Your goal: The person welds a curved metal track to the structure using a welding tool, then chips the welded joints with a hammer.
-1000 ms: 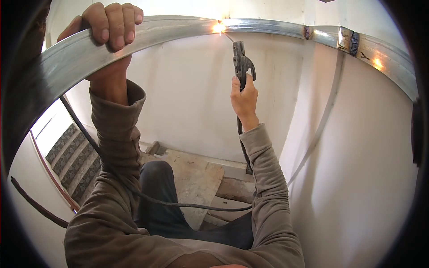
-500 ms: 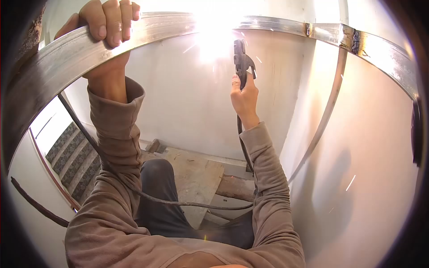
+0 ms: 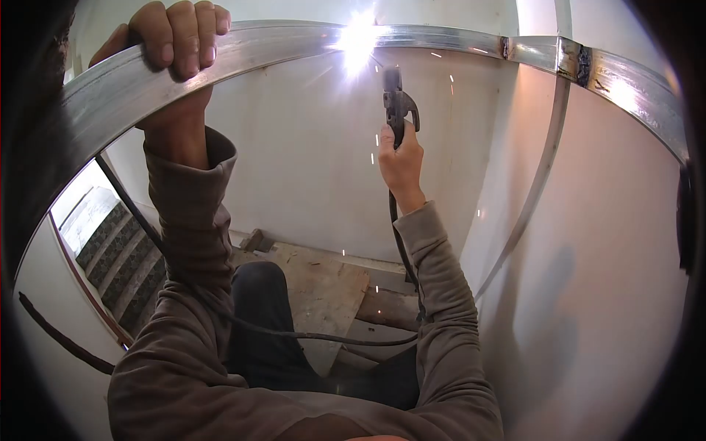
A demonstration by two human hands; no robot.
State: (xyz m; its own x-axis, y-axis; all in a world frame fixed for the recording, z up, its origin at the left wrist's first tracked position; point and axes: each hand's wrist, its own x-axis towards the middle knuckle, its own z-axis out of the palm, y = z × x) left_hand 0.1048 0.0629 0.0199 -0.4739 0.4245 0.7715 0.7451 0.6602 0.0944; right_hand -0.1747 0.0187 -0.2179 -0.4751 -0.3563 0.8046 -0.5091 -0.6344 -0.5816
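1. Step in hand: judged from the bright arc (image 3: 359, 44) and flying sparks, electric welding on the metal bar (image 3: 272, 42) is under way.
2. Workpiece location: the bar spans the upper part of the view, in front of the pale wall (image 3: 323, 147). It appears curved in this wide view. Dark, scorched bands (image 3: 583, 67) mark it toward the right end.
3. Left hand (image 3: 180, 44): grasps the bar to the left of the arc, well apart from it. The fingers hook over the upper edge; the wrist shows below the lower edge.
4. Right hand (image 3: 401, 158): clasps the handle of the electrode holder (image 3: 395, 95), below the bar. A thin electrode (image 3: 378, 62) angles from the holder head up and left into the glare.
5. Cable (image 3: 399, 239): runs down from the holder alongside the right sleeve (image 3: 445, 287).
6. Contact point: the glare hides the electrode tip and the metal under it; bead quality cannot be told.
7. Next move, as a judgement: it calls for a steady right wrist, a short, even gap at the tip, and slow travel along the seam. The left hand's hold needs to stay firm and clear of the heat.
8. Caution: sparks fall near the right hand, which is bare.
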